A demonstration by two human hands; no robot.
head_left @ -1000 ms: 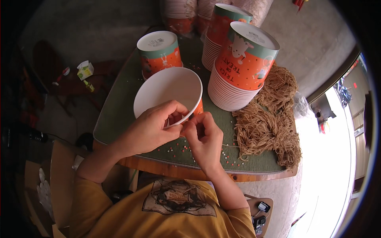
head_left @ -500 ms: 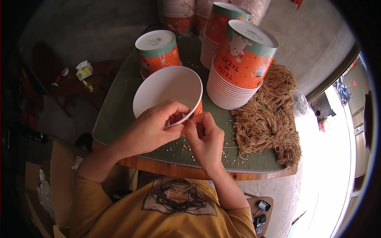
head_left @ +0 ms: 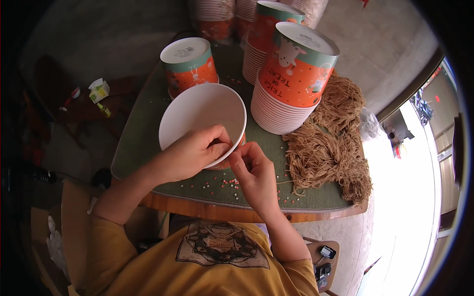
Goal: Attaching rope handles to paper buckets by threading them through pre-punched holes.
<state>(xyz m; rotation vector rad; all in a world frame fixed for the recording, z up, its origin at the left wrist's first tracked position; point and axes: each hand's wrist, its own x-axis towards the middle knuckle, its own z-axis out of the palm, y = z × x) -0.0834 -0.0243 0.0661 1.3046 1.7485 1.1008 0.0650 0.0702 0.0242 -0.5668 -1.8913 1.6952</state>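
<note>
A white-lined paper bucket (head_left: pixel 192 111) with an orange printed outside stands tilted toward me, its mouth facing up. My left hand (head_left: pixel 200 148) reaches over the near rim. Its fingers and thumb are curled together inside the bucket by the right wall, and whatever they hold is hidden. Just outside that wall, my right hand (head_left: pixel 254 172) pinches thumb against forefinger close below the rim. What sits in the pinch is too small to make out. A thin strand runs on the table between my right hand and a heap of brown twisted-paper cords (head_left: pixel 321 160).
An upside-down bucket (head_left: pixel 190 71) stands behind. Tall nested bucket stacks (head_left: pixel 291 91) rise at the back right, with bagged stacks (head_left: pixel 215 19) beyond. Small white and orange paper dots (head_left: pixel 232 185) litter the green tabletop (head_left: pixel 133 148). An open cardboard box (head_left: pixel 74 232) is at lower left.
My left thumb has moved from over the rim to inside the bucket, beside the fingers. My right hand stays pinched at the outer wall. The whole view has shifted slightly.
</note>
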